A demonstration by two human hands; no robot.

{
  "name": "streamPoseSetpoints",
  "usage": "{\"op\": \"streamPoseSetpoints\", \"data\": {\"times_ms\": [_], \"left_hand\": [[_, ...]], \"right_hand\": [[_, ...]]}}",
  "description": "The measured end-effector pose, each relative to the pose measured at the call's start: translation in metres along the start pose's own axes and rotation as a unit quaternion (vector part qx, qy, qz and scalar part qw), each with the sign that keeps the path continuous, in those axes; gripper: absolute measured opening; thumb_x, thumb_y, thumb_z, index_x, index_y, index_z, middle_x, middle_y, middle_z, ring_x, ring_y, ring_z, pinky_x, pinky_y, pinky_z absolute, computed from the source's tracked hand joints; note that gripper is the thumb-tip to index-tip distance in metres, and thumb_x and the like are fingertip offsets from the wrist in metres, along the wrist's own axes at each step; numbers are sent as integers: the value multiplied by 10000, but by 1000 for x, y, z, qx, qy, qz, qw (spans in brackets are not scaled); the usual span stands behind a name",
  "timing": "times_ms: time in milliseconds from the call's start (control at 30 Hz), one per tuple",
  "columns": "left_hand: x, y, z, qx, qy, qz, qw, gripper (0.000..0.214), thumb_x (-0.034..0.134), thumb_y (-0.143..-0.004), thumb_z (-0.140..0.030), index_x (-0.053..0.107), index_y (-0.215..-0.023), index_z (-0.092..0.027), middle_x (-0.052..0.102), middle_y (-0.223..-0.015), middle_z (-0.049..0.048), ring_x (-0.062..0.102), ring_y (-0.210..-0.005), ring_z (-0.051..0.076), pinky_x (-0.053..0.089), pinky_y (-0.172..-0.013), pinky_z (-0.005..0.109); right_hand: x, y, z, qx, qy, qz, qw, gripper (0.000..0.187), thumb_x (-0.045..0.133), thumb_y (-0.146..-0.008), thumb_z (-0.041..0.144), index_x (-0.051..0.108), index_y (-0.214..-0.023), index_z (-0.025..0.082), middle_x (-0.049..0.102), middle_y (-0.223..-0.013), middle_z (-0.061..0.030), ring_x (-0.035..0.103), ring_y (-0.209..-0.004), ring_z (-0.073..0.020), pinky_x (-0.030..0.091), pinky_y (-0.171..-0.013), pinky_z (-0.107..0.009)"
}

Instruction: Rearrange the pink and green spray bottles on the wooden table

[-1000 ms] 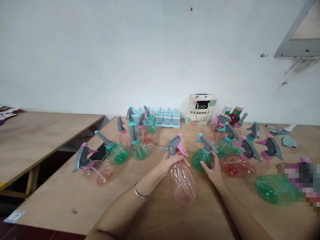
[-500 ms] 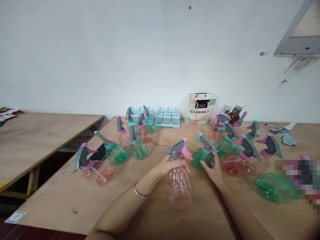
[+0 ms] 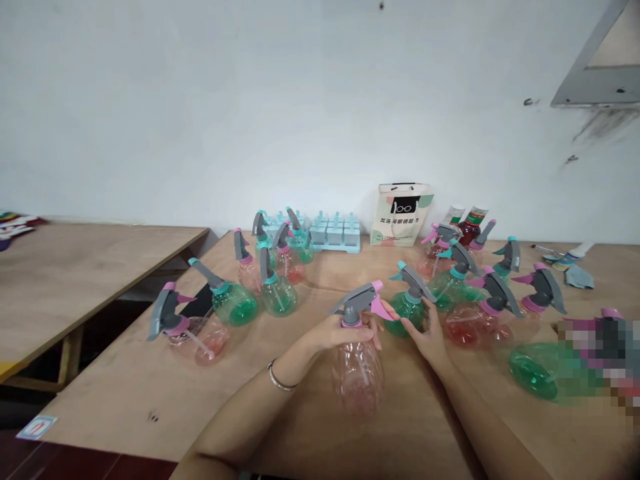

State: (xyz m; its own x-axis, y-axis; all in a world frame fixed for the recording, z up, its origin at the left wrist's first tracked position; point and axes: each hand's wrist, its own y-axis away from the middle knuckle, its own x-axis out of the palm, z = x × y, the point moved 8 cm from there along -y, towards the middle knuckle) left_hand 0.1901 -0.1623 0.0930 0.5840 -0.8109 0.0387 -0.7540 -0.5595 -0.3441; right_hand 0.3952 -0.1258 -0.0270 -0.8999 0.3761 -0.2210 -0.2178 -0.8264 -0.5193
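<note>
My left hand [image 3: 345, 333] is wrapped round the neck of a clear pink spray bottle [image 3: 359, 383], which stands upright in front of me with a grey and pink trigger head. One fingertip of that hand reaches out past the pink trigger towards my right thumb. My right hand [image 3: 427, 337] holds the side of a green spray bottle [image 3: 406, 308] with a grey and teal head, thumb at the front and fingers behind. Part of the green bottle is hidden by that hand.
Several pink and green spray bottles stand or lean at left [image 3: 234, 305] and right [image 3: 450, 290]. Behind are pale blue popsicle moulds [image 3: 335, 237], a paper bag [image 3: 400, 223] and a dark red bottle [image 3: 470, 227]. A green bottle [image 3: 533, 373] lies at right, near a blurred patch.
The pink bottle's trigger head has tipped and shifted slightly right. A finger of my left hand has stretched towards my right thumb. My right hand stays at the green bottle.
</note>
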Motion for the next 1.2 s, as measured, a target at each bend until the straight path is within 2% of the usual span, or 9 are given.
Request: {"op": "streamPoseSetpoints", "data": {"times_ms": [233,367,433,633,767,833,1000,1133,1200], "left_hand": [[-14,4,6,-8,24,-104,994,444,707,-755,-566,631,-891,-150,680,-906,81,658,-627,147,507,-611,267],[-13,12,2,-63,-121,-117,984,372,711,-782,-429,647,-1042,-172,669,-895,52,622,-654,132,492,-638,264],[-21,25,-3,-81,-208,-169,960,401,711,-770,-328,629,-1134,-183,648,-796,15,573,-633,124,478,-629,258],[-73,106,-36,-27,-370,-449,813,438,664,-782,-307,569,-1194,-194,636,-890,12,574,-644,113,486,-633,250],[-99,163,-54,-9,-486,-559,672,452,664,-784,-399,576,-1165,-172,635,-1000,58,588,-687,142,511,-695,314],[-109,182,-54,-9,-522,-583,623,482,662,-778,-436,580,-1161,-154,632,-1025,83,619,-784,190,521,-757,360],[-132,210,-41,-34,-525,-635,565,576,686,-749,-511,571,-1177,-142,625,-1031,98,644,-862,243,532,-804,414],[-130,216,-46,-14,-554,-666,500,736,754,-678,-521,522,-1263,-139,582,-1175,140,570,-1146,320,466,-999,493],[-130,216,-46,-4,-549,-675,492,856,772,-656,-526,448,-1345,-135,539,-1257,163,543,-1194,327,460,-1016,499]], "right_hand": [[-1,-1,1,7,11,0,1000,606,715,-757,546,502,-1223,222,616,-1192,-110,606,-1138,-282,508,-989,-485],[0,-1,0,16,2,3,1000,621,715,-750,552,499,-1223,215,602,-1227,-127,594,-1164,-297,493,-1006,-505],[1,-1,0,18,-4,7,1000,621,714,-753,551,495,-1226,214,599,-1232,-131,594,-1166,-299,494,-1005,-510],[-1,-1,5,1,10,1,1000,613,713,-759,550,491,-1224,216,610,-1213,-121,598,-1157,-293,498,-1004,-509],[-1,-2,6,-11,22,2,1000,614,708,-766,539,491,-1236,209,608,-1226,-125,593,-1170,-295,479,-1025,-513],[-2,-2,5,-13,21,0,1000,619,704,-766,546,490,-1239,209,609,-1220,-124,594,-1168,-294,477,-1027,-515],[-3,-2,8,-21,31,-8,999,603,710,-761,550,501,-1210,206,619,-1202,-126,606,-1150,-290,487,-1016,-513],[-4,-2,10,-22,35,-10,999,603,703,-759,561,503,-1208,212,625,-1188,-117,610,-1139,-289,492,-1011,-514],[-3,-2,10,-18,32,-5,999,591,703,-760,556,506,-1197,212,625,-1184,-115,610,-1139,-290,492,-1009,-517]]}}
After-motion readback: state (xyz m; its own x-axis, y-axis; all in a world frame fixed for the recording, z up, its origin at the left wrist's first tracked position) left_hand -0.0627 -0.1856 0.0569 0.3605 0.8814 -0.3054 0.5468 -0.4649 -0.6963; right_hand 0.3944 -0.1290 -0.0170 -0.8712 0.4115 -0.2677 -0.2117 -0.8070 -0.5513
